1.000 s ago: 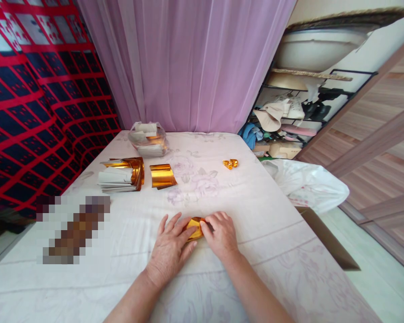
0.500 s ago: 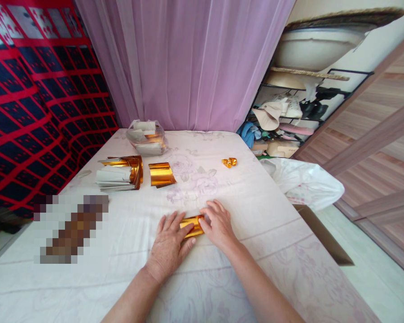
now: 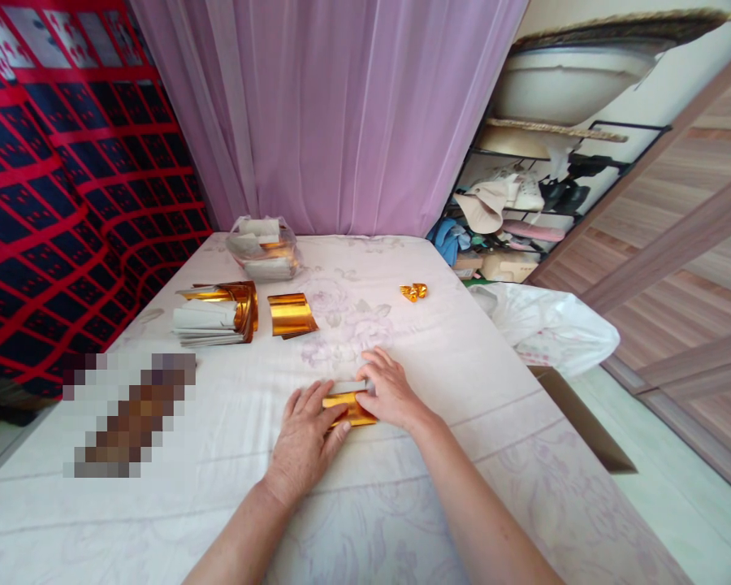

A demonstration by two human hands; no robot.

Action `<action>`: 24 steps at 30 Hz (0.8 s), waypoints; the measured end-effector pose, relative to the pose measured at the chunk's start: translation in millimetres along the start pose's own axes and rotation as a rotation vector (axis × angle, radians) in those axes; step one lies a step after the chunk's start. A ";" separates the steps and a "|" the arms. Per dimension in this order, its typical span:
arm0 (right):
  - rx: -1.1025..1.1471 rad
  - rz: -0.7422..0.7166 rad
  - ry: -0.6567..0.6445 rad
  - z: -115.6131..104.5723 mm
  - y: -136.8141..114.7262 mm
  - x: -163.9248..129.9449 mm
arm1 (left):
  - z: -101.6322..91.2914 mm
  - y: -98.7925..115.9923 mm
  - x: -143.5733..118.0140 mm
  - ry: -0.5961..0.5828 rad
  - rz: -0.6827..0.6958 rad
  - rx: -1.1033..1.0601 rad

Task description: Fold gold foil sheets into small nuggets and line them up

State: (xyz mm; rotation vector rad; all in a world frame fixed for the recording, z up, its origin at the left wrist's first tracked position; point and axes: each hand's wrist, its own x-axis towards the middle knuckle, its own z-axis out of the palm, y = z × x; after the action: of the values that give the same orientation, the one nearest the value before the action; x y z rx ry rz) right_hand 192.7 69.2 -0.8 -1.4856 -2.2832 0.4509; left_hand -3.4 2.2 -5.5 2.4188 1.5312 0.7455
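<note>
On the bench (image 3: 493,487) in front of you, under a pale cloth printed with faint lilac flowers, a small piece of gold foil (image 3: 347,408) lies near the middle of the surface, a strip of its white backing showing along the far edge. Your left hand (image 3: 304,443) lies flat with fingers spread, its fingertips pressing the foil's left end. Your right hand (image 3: 390,390) rests palm down on the foil's right end, fingers loosely bent over the white edge; neither hand is closed around it.

At 11 o'clock from the foil lies a curled gold sheet (image 3: 291,315), and just beside that, further toward 10 o'clock, a stack of gold and white sheets (image 3: 216,313). Beyond them, at the far edge of the bench, stands a clear plastic bag (image 3: 263,248) with more sheets inside. At 1 o'clock, well apart from your hands, sits a small folded gold piece (image 3: 414,292). A blurred patch covers something at 9 o'clock.

A pink curtain (image 3: 341,114) hangs behind the bench at 12 o'clock. A red and dark blue patterned cloth (image 3: 67,187) fills the left side. At 2 o'clock a black metal shelf (image 3: 524,211) holds hats, clothes and a large pale basin on top, and a white plastic bag (image 3: 548,329) sits at the bench's right edge. Wood-look panels run along the right wall. No writing or label can be read anywhere.
</note>
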 end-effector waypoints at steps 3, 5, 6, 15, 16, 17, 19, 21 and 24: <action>0.075 -0.068 0.101 1.6 -1.3 -3.6 | -0.4 -0.4 0.3 0.028 -0.009 -0.015; 0.136 -0.105 0.143 1.8 -2.9 -7.7 | -0.7 -0.4 0.5 0.050 -0.011 -0.025; 0.160 -0.105 0.147 1.8 -3.9 -10.0 | -0.9 -0.4 0.6 0.054 -0.010 -0.030; 0.323 0.028 0.201 7.2 -5.4 -23.2 | 3.3 -7.5 0.2 0.127 -0.105 -0.146; 0.358 0.032 0.205 7.4 -5.4 -23.4 | 4.0 -8.8 0.1 0.139 -0.129 -0.169; 0.388 0.037 0.208 7.5 -5.6 -23.5 | 4.5 -10.0 0.0 0.150 -0.152 -0.194; 0.435 0.040 0.216 6.8 -6.7 -23.5 | 4.7 -11.6 0.2 0.162 -0.195 -0.252; 0.473 0.037 0.224 5.6 -8.6 -23.3 | 4.3 -12.4 0.7 0.163 -0.244 -0.320; 0.507 0.025 0.231 4.2 -12.3 -23.0 | 3.9 -12.9 1.9 0.176 -0.345 -0.449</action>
State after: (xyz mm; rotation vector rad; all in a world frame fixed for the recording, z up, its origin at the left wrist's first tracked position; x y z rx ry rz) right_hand 189.5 43.0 -2.0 -1.2344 -1.7984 0.7554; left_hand -11.1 10.1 -13.5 1.7531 1.5760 1.1048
